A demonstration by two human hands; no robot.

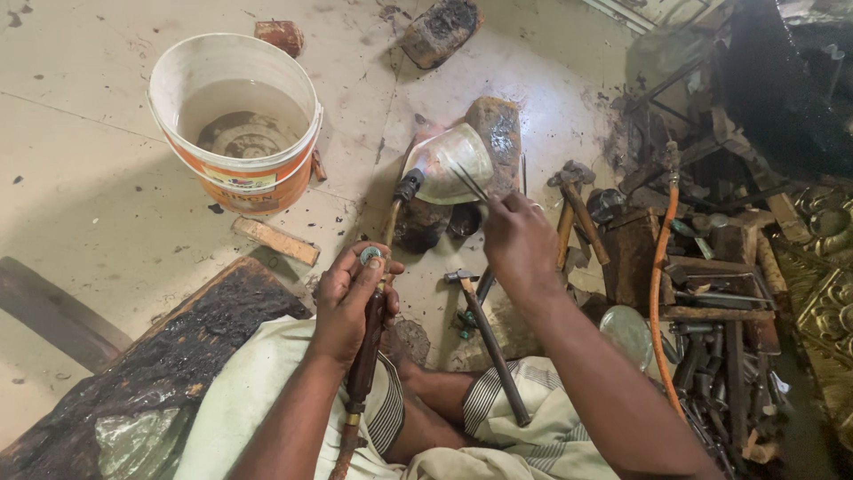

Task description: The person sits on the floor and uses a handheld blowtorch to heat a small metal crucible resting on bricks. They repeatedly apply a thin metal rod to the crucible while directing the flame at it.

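My left hand grips the dark handle of a gas torch, thumb on a small round knob near its top. The torch's nozzle reaches up to a pale bowl-shaped metal piece resting on a dark stone block. My right hand pinches thin metal tweezers, whose tips touch the metal piece. I sit cross-legged on the floor with striped cloth over my knees.
A white and orange bucket of murky water stands at upper left. Hammers and several iron tools lie to the right, with an orange hose. A charred plank is at lower left, and a hammer lies between my knees.
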